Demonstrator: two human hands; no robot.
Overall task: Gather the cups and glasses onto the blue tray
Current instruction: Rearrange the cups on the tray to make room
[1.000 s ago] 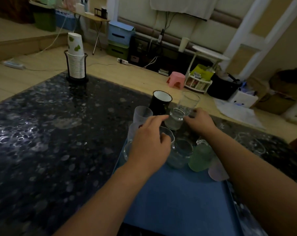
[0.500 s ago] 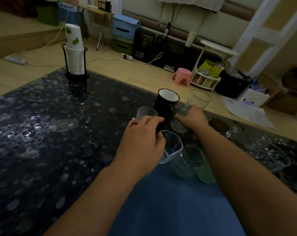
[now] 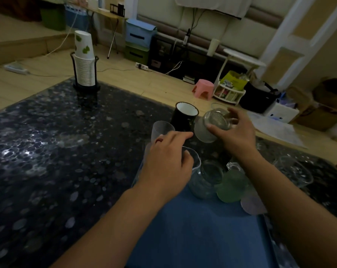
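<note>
The blue tray [image 3: 198, 236] lies on the dark, speckled worktop [image 3: 47, 161] directly in front of the person. At its far end stand a clear jar-like glass [image 3: 206, 178], a frosted green cup [image 3: 231, 187] just to its right and a pale lilac cup [image 3: 252, 205] partly hidden by the right forearm.

The left hand [image 3: 167, 163] is curled over a clear glass with a wavy rim [image 3: 192, 159] at the tray's far left corner, fingers closed on its rim. A frosted tumbler [image 3: 161, 129] stands just beyond this hand; whether it is on the tray cannot be told.

The right hand [image 3: 233, 132] holds a ribbed clear glass [image 3: 212, 126] lifted and tilted on its side (its base faces the camera), thumb and fingers wrapped round it. A black enamel mug [image 3: 185, 117] with white inside stands just left of that glass, beyond the tray.

A clear glass bowl [image 3: 295, 171] rests on the worktop right of the right forearm. A stack of paper cups [image 3: 84, 60] in a black holder stands at the far left edge.
</note>
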